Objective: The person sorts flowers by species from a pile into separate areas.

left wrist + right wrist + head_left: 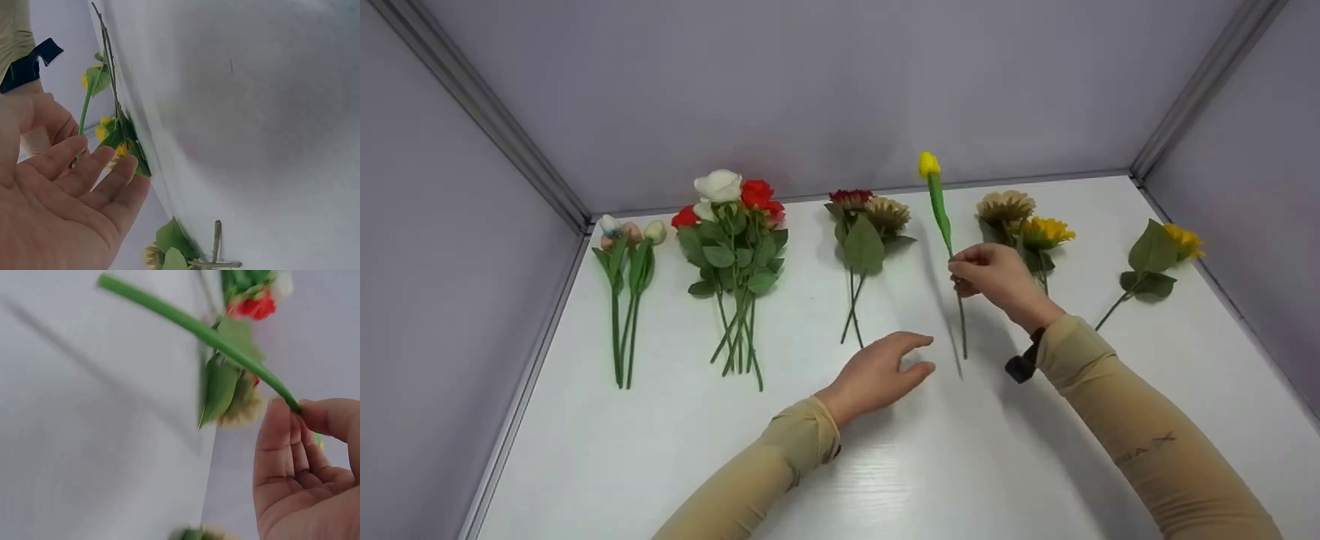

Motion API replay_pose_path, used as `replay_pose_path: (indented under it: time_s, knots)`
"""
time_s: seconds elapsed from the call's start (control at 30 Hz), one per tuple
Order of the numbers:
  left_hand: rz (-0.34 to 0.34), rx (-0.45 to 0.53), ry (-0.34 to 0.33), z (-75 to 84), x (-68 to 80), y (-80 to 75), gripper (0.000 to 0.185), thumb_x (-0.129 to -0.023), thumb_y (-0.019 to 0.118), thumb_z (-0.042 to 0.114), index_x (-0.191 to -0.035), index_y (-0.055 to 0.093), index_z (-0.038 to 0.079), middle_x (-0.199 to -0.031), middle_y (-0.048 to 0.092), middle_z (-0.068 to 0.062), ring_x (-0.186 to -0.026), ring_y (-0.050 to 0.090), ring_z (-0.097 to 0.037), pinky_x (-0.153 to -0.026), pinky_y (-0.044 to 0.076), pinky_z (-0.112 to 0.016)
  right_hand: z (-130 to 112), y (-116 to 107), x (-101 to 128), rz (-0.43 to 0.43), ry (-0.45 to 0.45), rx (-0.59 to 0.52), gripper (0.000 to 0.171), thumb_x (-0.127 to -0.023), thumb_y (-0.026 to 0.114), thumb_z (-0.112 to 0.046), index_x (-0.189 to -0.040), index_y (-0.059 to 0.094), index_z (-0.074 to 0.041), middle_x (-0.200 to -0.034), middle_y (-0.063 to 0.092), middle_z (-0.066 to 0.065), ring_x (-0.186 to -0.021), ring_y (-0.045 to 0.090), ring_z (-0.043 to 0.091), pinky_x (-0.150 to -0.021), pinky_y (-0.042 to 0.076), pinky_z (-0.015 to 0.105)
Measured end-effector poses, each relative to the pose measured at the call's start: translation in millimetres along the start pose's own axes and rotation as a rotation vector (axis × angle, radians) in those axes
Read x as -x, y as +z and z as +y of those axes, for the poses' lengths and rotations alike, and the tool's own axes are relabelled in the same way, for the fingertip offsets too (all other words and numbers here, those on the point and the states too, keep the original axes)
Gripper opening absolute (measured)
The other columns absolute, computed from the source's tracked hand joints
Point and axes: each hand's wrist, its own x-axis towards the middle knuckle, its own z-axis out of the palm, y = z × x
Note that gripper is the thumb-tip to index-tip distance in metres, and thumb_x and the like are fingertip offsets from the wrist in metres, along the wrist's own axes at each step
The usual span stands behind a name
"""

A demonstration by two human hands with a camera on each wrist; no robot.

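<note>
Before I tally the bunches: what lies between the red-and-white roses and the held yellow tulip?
Head view: one bunch, dark red and tan flowers, lying on the table.

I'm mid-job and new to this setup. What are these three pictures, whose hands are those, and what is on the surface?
No machine here: a person works with two bare hands. The large picture comes from a camera on the person's head, looking down at a white table with grey walls. The two small ones come from cameras on each wrist.

The right hand pinches the stem of a yellow tulip and holds it above the table. The left hand is open, holding nothing, near the stem's lower end.

Lying in a row, left to right: pale buds, white and red roses, a dark red and tan pair, two sunflowers, and one more sunflower.
</note>
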Motion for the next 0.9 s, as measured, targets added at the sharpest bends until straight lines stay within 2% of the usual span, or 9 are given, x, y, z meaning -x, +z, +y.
replay_pose_path:
  time_s: [0.07,0.17,0.27,0.4,0.53,0.63,0.9]
  knots:
    - [0.034,0.16,-0.061,-3.1,2.2,-3.6,0.044,-0.105,0.059,0.035,-0.143,0.061,0.012,-0.141,0.06,0.0,-0.129,0.057,-0.018,-0.106,0.046,-0.035,-4,11,2,-0.014,0.01,-0.108,0.036,-0.1,0.068,-0.023,-0.122,0.063,0.005,-0.109,0.066,0.022,-0.091,0.069,0.03,-0.081,0.06,0.035]
    - [0.08,0.322,-0.124,-8.1,4.7,-7.6,0.043,-0.104,0.062,0.033,-0.139,0.063,0.009,-0.134,0.065,-0.001,-0.121,0.062,-0.019,-0.1,0.051,-0.035,-8,27,5,-0.037,0.023,-0.242,0.037,-0.1,0.069,-0.022,-0.124,0.062,0.006,-0.108,0.066,0.019,-0.092,0.068,0.026,-0.084,0.06,0.036]
    - [0.113,0.417,-0.16,-14.1,6.6,-10.3,0.041,-0.103,0.065,0.03,-0.137,0.065,0.007,-0.126,0.068,0.0,-0.114,0.065,-0.017,-0.094,0.054,-0.034,-9,43,8,-0.066,0.024,-0.331,0.037,-0.101,0.069,-0.02,-0.125,0.061,0.007,-0.107,0.066,0.018,-0.094,0.068,0.025,-0.086,0.059,0.037]
    - [0.14,0.52,-0.19,-19.9,9.3,-11.9,0.035,-0.101,0.068,0.026,-0.129,0.068,0.005,-0.115,0.071,-0.001,-0.102,0.068,-0.016,-0.085,0.058,-0.033,-8,60,13,-0.091,0.012,-0.379,0.035,-0.101,0.067,-0.018,-0.124,0.06,0.008,-0.107,0.066,0.018,-0.095,0.068,0.026,-0.087,0.059,0.039]
    - [0.155,0.609,-0.214,-22.4,11.4,-12.2,0.026,-0.099,0.071,0.019,-0.118,0.071,0.001,-0.103,0.073,-0.005,-0.093,0.07,-0.02,-0.079,0.06,-0.034,-7,70,15,-0.104,0.011,-0.397,0.032,-0.101,0.068,-0.017,-0.122,0.062,0.007,-0.109,0.066,0.019,-0.098,0.068,0.028,-0.088,0.059,0.041]
    - [0.159,0.64,-0.221,-25.4,11.4,-11.4,0.019,-0.097,0.072,0.015,-0.11,0.072,0.0,-0.097,0.073,-0.007,-0.087,0.071,-0.022,-0.075,0.061,-0.034,-6,74,16,-0.111,0.013,-0.403,0.03,-0.101,0.068,-0.016,-0.121,0.063,0.006,-0.109,0.067,0.019,-0.099,0.069,0.028,-0.088,0.059,0.041]
    - [0.154,0.64,-0.239,-27.5,13.0,-12.4,0.011,-0.096,0.072,0.01,-0.104,0.072,0.001,-0.09,0.073,-0.007,-0.077,0.071,-0.02,-0.07,0.061,-0.033,-4,79,16,-0.089,0.003,-0.43,0.03,-0.097,0.073,-0.015,-0.119,0.066,0.005,-0.108,0.068,0.02,-0.097,0.07,0.029,-0.088,0.059,0.042]
